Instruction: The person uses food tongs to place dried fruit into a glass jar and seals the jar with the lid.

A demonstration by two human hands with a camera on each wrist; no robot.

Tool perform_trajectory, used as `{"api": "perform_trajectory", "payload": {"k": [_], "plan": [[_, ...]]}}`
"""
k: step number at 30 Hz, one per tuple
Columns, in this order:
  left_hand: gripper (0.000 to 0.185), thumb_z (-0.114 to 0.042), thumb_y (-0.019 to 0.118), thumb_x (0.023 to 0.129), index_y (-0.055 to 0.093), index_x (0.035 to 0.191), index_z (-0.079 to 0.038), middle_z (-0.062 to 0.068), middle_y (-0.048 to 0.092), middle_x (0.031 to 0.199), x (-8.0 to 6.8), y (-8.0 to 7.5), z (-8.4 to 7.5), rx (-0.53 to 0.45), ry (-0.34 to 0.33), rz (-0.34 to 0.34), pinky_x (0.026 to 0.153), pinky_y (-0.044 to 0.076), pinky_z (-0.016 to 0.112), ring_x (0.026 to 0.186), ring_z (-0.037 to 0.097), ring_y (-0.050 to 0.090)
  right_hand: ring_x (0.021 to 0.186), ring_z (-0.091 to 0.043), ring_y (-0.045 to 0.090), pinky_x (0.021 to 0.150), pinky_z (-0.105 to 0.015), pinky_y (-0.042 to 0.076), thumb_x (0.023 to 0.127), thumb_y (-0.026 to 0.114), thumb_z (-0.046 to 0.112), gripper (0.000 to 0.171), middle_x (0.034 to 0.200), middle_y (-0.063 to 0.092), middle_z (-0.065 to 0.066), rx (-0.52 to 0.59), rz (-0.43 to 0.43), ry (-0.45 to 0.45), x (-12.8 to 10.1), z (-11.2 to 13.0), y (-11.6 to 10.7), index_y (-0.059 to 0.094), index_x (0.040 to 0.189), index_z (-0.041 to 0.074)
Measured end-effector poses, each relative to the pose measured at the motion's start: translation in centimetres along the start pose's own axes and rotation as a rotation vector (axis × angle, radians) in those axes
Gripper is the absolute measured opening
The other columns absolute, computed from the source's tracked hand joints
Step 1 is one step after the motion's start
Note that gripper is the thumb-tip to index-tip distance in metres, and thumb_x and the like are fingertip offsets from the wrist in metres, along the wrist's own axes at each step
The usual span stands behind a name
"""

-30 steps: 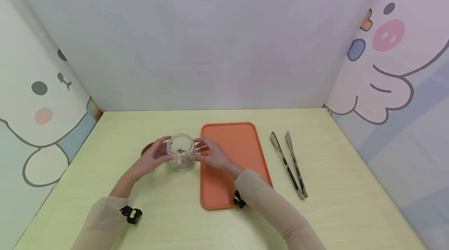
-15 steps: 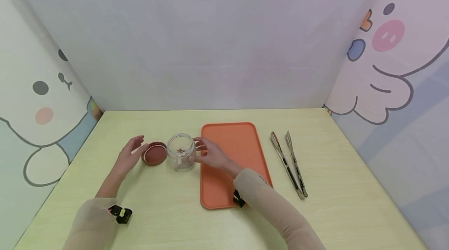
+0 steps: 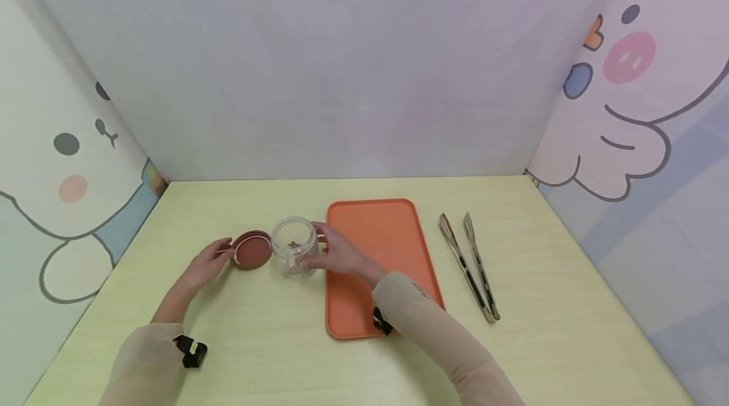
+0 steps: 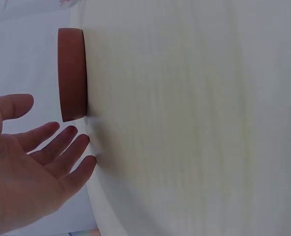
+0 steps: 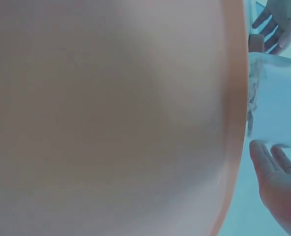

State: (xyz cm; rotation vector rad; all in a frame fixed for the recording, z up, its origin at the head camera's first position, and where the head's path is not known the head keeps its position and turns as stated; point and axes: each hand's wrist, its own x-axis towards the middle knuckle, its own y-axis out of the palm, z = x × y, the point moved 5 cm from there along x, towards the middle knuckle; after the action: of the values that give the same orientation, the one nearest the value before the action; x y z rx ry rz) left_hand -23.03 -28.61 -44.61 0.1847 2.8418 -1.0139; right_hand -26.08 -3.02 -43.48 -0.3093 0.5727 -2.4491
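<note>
A clear glass jar (image 3: 294,248) stands upright on the table with a few small brownish bits inside, too small to identify. My right hand (image 3: 342,253) is at the jar's right side, fingers toward its back and thumb toward its front. In the right wrist view, the fingertips of that right hand (image 5: 280,189) come up to the jar's wall (image 5: 278,103). Left of the jar lies a reddish-brown round lid (image 3: 252,251). My left hand (image 3: 206,265) is beside the lid's left edge. The left wrist view shows its fingers (image 4: 69,147) loosely spread, just short of the lid (image 4: 72,73).
An orange tray (image 3: 378,216) lies right of the jar, under my right forearm. Farther right, metal tongs (image 3: 471,270) lie with their arms spread. The light wooden table (image 3: 273,343) meets a pale backdrop along its far edge.
My left hand has left the jar and moved left, past the lid to its outer side, uncovering the lid. My right hand has shifted slightly left, farther along the jar, which stays in place.
</note>
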Motion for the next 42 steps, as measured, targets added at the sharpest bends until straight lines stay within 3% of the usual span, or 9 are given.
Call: {"api": "perform_trajectory", "payload": {"k": [6, 12, 17, 24, 42], "plan": [[0.049, -0.014, 0.041, 0.093, 0.027, 0.126, 0.018, 0.038, 0.033, 0.122, -0.1, 0.1, -0.2, 0.061, 0.085, 0.000, 0.093, 0.025, 0.053, 0.113, 0.048, 0.031, 0.116, -0.018, 0.039, 0.090, -0.033, 0.037, 0.069, 0.077, 0.021, 0.087, 0.134, 0.035, -0.009, -0.002, 0.001, 0.014, 0.4, -0.1, 0.5, 0.024, 0.138, 0.011], [0.055, -0.001, 0.055, 0.081, 0.028, 0.123, 0.021, 0.039, 0.035, 0.118, -0.1, 0.2, -0.1, 0.103, 0.172, 0.002, 0.092, 0.022, 0.056, 0.112, 0.050, 0.030, 0.116, -0.019, 0.038, 0.093, -0.035, 0.033, 0.067, 0.078, 0.022, 0.090, 0.133, 0.037, -0.008, -0.009, -0.012, 0.006, 0.4, 0.1, 0.8, 0.023, 0.138, 0.012], [0.073, -0.012, 0.066, 0.076, 0.024, 0.125, 0.021, 0.039, 0.032, 0.120, 0.1, 0.6, 0.1, 0.152, 0.126, 0.017, 0.092, 0.022, 0.057, 0.113, 0.051, 0.026, 0.117, -0.017, 0.037, 0.096, -0.036, 0.027, 0.063, 0.081, 0.021, 0.095, 0.131, 0.039, -0.007, 0.020, -0.025, 0.022, 0.8, -0.3, 1.2, 0.023, 0.137, 0.014], [0.092, -0.034, 0.072, 0.071, 0.024, 0.124, 0.023, 0.042, 0.032, 0.117, 0.4, 1.1, -0.2, 0.284, 0.133, -0.011, 0.087, 0.028, 0.058, 0.109, 0.051, 0.030, 0.113, -0.009, 0.038, 0.096, -0.033, 0.027, 0.062, 0.081, 0.021, 0.100, 0.130, 0.038, -0.009, 0.042, -0.033, 0.050, 1.1, -0.8, 1.7, 0.017, 0.138, 0.014], [0.103, -0.050, 0.071, 0.064, 0.022, 0.125, 0.018, 0.039, 0.030, 0.115, 0.8, 1.9, -1.2, 0.480, 0.009, -0.077, 0.076, 0.033, 0.062, 0.106, 0.056, 0.026, 0.109, -0.007, 0.041, 0.094, -0.030, 0.030, 0.060, 0.082, 0.025, 0.098, 0.125, 0.044, -0.006, 0.010, -0.055, 0.081, 1.1, -0.9, 1.7, 0.020, 0.137, 0.015]]}}
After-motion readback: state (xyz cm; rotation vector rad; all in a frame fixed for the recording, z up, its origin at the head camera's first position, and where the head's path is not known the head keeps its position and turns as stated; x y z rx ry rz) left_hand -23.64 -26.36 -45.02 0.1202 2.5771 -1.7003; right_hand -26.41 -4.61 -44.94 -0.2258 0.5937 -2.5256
